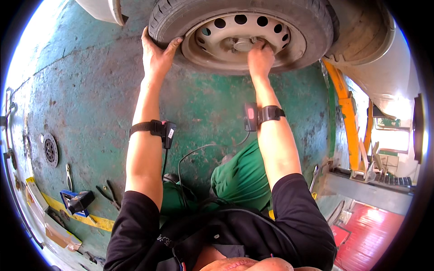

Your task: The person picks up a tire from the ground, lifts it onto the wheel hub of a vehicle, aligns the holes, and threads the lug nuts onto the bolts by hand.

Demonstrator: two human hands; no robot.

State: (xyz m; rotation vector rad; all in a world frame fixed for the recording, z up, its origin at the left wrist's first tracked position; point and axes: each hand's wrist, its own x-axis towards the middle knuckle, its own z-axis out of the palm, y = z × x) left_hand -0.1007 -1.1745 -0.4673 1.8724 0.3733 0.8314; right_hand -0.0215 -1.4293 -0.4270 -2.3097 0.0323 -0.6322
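Observation:
A car wheel with a black tyre (167, 29) and a beige steel rim (226, 34) fills the top middle of the head view. My left hand (158, 56) presses against the tyre's lower left edge, thumb and fingers spread apart. At the rim's centre, beside the round hub (243, 44), my right hand (261, 58) has its fingers curled together at the wheel bolts. Whatever those fingers pinch is covered by the hand itself. Both arms reach forward, each with a strapped-on black device at the forearm.
Beige body panels (361, 27) flank the wheel. An orange lift arm (346, 108) stands to the right. On the green floor at left lie a dark disc (50, 150), pliers (68, 177), a blue-and-black tool (77, 202) and an open box (49, 221). A spanner (313, 177) lies right.

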